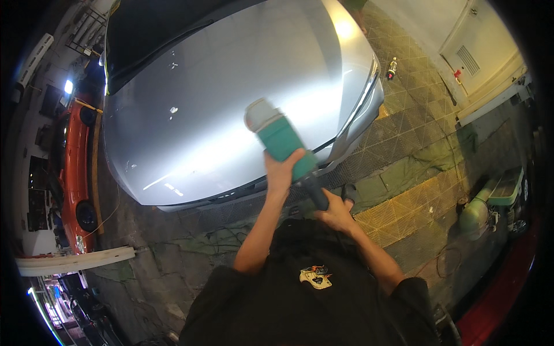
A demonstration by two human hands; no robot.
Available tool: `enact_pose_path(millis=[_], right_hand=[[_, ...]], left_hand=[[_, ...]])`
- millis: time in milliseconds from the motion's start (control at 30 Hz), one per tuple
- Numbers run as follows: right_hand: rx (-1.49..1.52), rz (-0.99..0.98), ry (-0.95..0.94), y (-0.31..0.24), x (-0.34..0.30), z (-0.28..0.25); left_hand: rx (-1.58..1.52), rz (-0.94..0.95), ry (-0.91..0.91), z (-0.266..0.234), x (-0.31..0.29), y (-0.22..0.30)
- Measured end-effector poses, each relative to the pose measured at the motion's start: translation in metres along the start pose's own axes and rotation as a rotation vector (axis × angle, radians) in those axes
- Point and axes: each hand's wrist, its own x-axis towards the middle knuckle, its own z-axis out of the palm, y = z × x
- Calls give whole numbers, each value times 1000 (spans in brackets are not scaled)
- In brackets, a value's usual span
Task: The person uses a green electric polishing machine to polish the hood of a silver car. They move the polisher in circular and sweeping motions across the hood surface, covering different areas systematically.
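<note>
A teal polisher [283, 138] with a grey head is held in both hands over the silver car hood [213, 127]. My left hand [279, 170] is closed round the teal body, thumb across its top. At the dark rear handle, my right hand [336, 213] is wrapped round the grip. The polisher's head is slightly smeared by motion and points away from me, toward the windshield side. Its underside is hidden, so I cannot tell whether it touches the paint. Small white spots and bright light reflections show on the hood.
An orange car [75, 173] stands at the left, and a red car panel [501, 291] is at lower right. A small bottle [392, 68] sits on the grated floor beyond the bumper. A pale green tank [476, 216] stands at the right. Green cloth [404, 179] lies along the floor.
</note>
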Motion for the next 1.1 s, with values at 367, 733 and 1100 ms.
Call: enact_pose_path(millis=[367,733,1100], right_hand=[[-44,-127,-232,-14,-4,62],[238,17,183,6,8,-6],[194,146,454,44,13,-72]], left_hand=[[-187,-70,234,-112,-94,-26],[-29,-52,-185,19,-40,-55],[173,-52,-274,134,-14,-77]])
